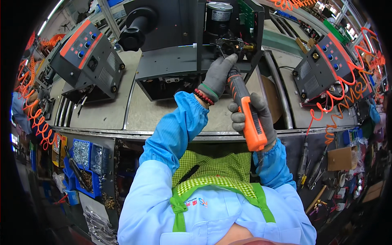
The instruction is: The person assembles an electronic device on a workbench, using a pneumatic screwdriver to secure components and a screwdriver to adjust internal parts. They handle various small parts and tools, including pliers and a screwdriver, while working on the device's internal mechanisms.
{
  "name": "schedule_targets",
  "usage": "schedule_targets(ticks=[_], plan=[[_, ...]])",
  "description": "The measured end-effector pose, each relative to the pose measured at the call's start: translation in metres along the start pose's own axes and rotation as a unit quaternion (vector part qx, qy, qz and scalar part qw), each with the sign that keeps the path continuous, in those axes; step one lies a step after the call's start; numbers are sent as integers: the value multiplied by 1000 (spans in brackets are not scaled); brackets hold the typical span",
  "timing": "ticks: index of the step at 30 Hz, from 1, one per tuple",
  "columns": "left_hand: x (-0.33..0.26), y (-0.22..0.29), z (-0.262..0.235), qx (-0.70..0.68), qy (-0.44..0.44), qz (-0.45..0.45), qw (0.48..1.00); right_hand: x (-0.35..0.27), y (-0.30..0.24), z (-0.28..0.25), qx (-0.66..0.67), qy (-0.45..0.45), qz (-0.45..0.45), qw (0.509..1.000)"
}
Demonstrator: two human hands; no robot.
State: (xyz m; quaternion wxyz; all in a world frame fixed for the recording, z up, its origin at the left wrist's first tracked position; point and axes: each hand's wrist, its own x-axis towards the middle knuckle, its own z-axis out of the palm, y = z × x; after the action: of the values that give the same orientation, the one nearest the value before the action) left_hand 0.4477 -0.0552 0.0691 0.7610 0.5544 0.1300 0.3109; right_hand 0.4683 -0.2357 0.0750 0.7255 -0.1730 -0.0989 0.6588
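My right hand (261, 112), in a grey glove, is wrapped round an orange and black power screwdriver (253, 128). The tool's black nose points up into an open dark grey machine housing (167, 61). Beside that nose, my gloved left hand (218, 75) has its fingers bent together at the mechanism (230, 45) inside; what they pinch, and the tool's tip, are hidden. Above the mechanism stands a black cylindrical motor (218, 18) with a pale label. A black spool holder (139, 28) sticks out from the housing's left panel.
Finished-looking grey and orange machines stand at left (87, 59) and right (326, 67). Coiled orange air hoses (36, 118) hang at both sides. Blue bins (85, 163) of screws sit lower left. Hand tools (312, 171) and a cardboard box (341, 158) lie lower right. Metal rollers (277, 87) cross the bench.
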Motion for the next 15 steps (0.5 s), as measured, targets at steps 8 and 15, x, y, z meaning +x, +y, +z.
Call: schedule_targets(ticks=[8, 15], plan=[[-3, 6, -8, -86, 2, -54, 995, 9, 14, 27, -121, 52, -26, 991], [-10, -16, -11, -45, -82, -60, 994, -29, 7, -6, -151, 54, -48, 986]])
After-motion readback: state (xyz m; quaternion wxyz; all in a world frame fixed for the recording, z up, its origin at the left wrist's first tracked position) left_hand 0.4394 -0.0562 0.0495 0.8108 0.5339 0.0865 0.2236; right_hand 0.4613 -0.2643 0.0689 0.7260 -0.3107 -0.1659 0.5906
